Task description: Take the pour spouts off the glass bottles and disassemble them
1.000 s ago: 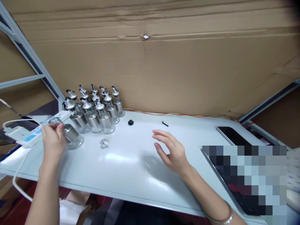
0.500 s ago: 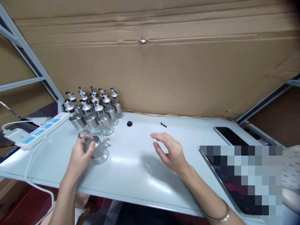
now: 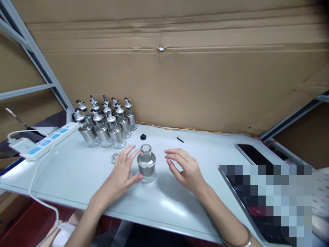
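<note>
A glass bottle with a metal sleeve (image 3: pixel 146 168) stands upright and uncapped near the middle of the table. My left hand (image 3: pixel 120 175) is at its left side, thumb and fingers spread, not wrapped round it. To the right, apart from the bottle, my right hand (image 3: pixel 186 169) hovers over the table with fingers loosely apart and nothing in them. A small silvery, partly clear piece (image 3: pixel 114 157) lies just behind my left hand, partly hidden by it. Farther back are a round black stopper (image 3: pixel 143 137) and a thin black lever-like piece (image 3: pixel 180 139).
Several bottles with pourer tops (image 3: pixel 102 132) stand grouped at the back left. Beside them lies a white power strip (image 3: pixel 53 139) with a cable. A phone (image 3: pixel 253 156) and a blurred-out flat device (image 3: pixel 239 202) lie on the right. Cardboard (image 3: pixel 195 85) lines the back.
My left hand has moved right, bringing the bottle to the table's middle, and its grip has opened. The small silvery piece stays behind on the left. My right hand has hardly moved.
</note>
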A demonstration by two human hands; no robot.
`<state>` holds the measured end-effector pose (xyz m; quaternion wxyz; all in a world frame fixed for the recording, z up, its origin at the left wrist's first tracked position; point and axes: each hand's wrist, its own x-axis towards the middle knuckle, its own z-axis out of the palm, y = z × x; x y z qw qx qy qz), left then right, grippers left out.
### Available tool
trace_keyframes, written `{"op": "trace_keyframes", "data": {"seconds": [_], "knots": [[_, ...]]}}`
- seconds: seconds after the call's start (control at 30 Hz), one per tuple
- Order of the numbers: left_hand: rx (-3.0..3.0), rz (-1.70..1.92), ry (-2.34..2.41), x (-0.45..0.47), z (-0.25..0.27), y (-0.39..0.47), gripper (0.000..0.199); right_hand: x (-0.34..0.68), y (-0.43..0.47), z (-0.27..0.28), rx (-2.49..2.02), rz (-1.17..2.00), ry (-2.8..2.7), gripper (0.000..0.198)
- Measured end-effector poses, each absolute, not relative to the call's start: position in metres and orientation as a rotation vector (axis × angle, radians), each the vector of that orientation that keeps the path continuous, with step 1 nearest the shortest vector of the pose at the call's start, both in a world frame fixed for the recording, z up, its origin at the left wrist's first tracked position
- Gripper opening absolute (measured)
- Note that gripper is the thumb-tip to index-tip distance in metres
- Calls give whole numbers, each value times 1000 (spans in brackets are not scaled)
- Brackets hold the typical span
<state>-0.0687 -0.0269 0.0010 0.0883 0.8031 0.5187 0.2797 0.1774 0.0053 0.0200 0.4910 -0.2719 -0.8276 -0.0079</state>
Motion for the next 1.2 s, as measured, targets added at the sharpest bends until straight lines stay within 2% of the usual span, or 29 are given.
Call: {"op": "trace_keyframes", "data": {"seconds": [0.13, 0.27, 0.5, 0.67, 0.77, 0.87, 1.07, 1.2], "knots": [[2157, 983, 1787, -97, -20, -22, 60, 177, 5, 23, -659, -27, -2000, 15], [2000, 947, 1624, -95, -32, -21, 58, 176, 5, 22, -645, -29, -2011, 15], [2043, 670, 1141, -60, -2, -8, 82, 178, 7, 19, -667, -18, -2029, 15], [1741, 852, 1085, -87, 3, 27, 78, 178, 8, 18, -653, -15, -2026, 16], [1528, 986, 1180, -111, -6, 57, 92, 178, 7, 18, -648, -16, -2022, 16], [1407, 951, 1187, -133, -16, 78, 101, 177, 7, 17, -657, -12, -2023, 16], [1293, 948, 1255, -167, -21, 87, 101, 178, 9, 16, -663, -31, -2029, 16], [1277, 1050, 1379, -175, -18, 81, 90, 179, 9, 16, -673, -18, -2028, 17]]}}
